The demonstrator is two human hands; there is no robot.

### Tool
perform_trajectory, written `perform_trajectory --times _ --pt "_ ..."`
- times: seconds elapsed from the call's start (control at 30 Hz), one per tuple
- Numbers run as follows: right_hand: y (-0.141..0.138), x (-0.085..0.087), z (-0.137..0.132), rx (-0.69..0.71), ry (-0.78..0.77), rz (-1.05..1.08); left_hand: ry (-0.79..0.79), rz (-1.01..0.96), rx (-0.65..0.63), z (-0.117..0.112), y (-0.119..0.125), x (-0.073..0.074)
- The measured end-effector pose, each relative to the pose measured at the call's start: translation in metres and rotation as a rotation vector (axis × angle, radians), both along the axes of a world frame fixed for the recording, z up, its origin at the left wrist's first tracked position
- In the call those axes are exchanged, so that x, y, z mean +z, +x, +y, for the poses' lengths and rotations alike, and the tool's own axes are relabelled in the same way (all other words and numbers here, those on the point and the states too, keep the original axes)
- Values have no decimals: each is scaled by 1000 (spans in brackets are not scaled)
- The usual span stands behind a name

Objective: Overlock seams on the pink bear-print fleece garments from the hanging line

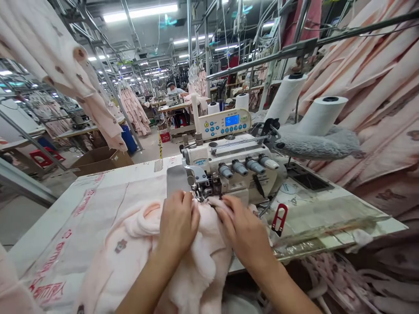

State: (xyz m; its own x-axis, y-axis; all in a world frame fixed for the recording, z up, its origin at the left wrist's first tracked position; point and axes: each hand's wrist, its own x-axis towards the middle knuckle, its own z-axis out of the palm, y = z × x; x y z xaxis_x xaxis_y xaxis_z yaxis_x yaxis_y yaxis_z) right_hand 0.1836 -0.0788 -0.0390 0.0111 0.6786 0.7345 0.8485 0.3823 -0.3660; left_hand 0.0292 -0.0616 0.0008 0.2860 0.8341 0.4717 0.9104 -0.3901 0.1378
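Observation:
A fluffy pale pink garment piece (134, 257) with small brown motifs lies bunched in front of an overlock sewing machine (232, 170). My left hand (180, 222) is closed on the cloth just left of the presser foot (198, 192). On the right, my right hand (244, 231) pinches the cloth's edge close to the needle area. Between both hands the fabric runs up to the foot; its exact edge under the foot is hidden. Red-handled thread snips (279, 219) lie on the table to the right of my right hand.
White thread cones (327, 114) stand behind the machine at the right, by grey fluffy cloth (317, 141). Pink garments hang on both sides. A cardboard box (101, 161) sits beyond the table (81, 185). A person (175, 89) sits at a far machine.

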Motion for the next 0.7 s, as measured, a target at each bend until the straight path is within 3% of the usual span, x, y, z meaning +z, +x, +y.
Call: perform_trajectory --times 0.07,0.13,0.23,0.33,0.5,0.7 --pt "5 -4 -13 29 202 66 188 -138 -109 -20 1 -11" --pt "8 -8 -18 157 181 176 265 -269 -203 -40 5 -28" --pt "4 -13 -15 356 -267 396 289 -229 -169 -52 9 -56" --pt "-5 -17 -10 432 -590 643 388 -68 -138 -42 1 -69" --pt "-19 -23 -18 645 -744 966 383 -182 -239 -33 -12 -49" --pt "-22 -10 -22 982 -876 1144 215 -351 -217 -41 3 -26"
